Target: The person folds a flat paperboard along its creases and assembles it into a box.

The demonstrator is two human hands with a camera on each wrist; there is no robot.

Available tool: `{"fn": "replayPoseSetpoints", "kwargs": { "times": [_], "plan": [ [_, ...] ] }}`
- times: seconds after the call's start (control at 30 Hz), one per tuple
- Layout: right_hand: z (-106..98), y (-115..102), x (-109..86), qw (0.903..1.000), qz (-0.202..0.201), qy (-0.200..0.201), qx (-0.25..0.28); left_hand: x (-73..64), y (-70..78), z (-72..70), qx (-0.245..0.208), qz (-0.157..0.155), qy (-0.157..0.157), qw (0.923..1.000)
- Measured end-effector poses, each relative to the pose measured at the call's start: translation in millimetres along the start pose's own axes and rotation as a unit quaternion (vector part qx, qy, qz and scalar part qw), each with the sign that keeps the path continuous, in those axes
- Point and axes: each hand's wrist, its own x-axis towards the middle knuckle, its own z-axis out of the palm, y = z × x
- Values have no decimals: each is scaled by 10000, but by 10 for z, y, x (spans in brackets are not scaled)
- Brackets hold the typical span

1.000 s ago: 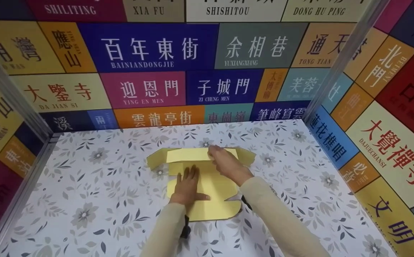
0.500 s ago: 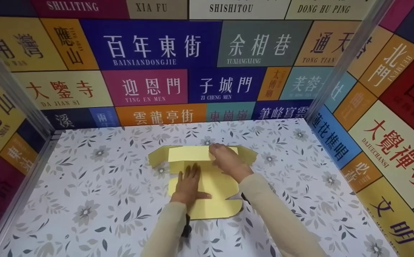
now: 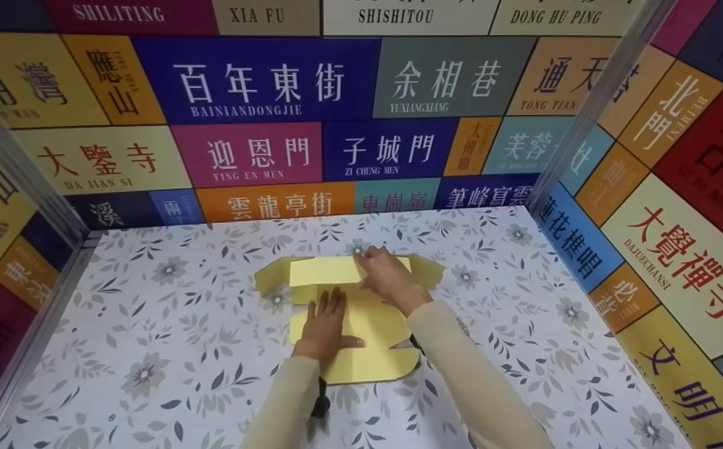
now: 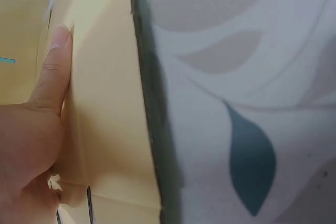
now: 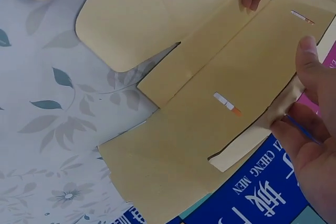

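A flat yellow cardboard box blank [image 3: 377,324] lies on the patterned table, its far wall raised. My left hand [image 3: 324,327] rests spread on the middle panel; in the left wrist view its thumb [image 4: 56,61] lies along a crease. At the far edge, my right hand [image 3: 389,280] pinches the bent-over flap [image 3: 324,272] on top of that wall. The right wrist view shows the thumb [image 5: 307,56] on one side of the flap, fingers curled on the other. The raised wall [image 5: 247,72] has two narrow slots. Side wings [image 3: 427,273] stick out at both ends.
The table [image 3: 168,324] has a white leaf-and-flower covering. Behind it rises a wall [image 3: 255,81] of coloured signs, with more sign panels [image 3: 679,249] at the sides and metal posts [image 3: 555,156] in the corners.
My right hand has shifted slightly left along the flap, and the flap tilts a little further toward me. The left hand keeps its place on the cardboard.
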Motion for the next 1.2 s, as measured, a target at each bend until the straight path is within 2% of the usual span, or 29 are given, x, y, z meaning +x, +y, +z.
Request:
{"fn": "replayPoseSetpoints", "kwargs": {
  "times": [0.2,0.47,0.63,0.83,0.9,0.97,1.03,1.07,1.13,1.2],
  "plan": [
    [10,-35,43,10000,75,3,15,-57,4,15,-59,110,267,9996],
    [12,-14,48,10000,79,-3,-37,-139,180,85,-100,-330,406,9986],
    [-20,-16,56,10000,-3,6,37,-224,259,125,162,-431,726,9963],
    [-54,-21,78,9988,263,-191,361,-348,264,120,883,-27,1298,9876],
    [-61,-15,82,9988,291,-236,311,-387,264,110,858,85,1467,9854],
    [-65,-8,83,9989,300,-248,261,-411,269,107,644,89,1723,9829],
    [-65,-3,81,9990,315,-236,222,-413,281,100,350,-15,2159,9758],
    [-65,-3,80,9989,330,-229,222,-407,289,92,165,-96,2453,9693],
    [-68,-8,81,9985,372,-192,352,-373,301,58,-83,-260,3164,9482],
    [-70,-18,87,9978,404,-152,498,-325,306,0,-276,-415,3829,9225]
  ]
}}
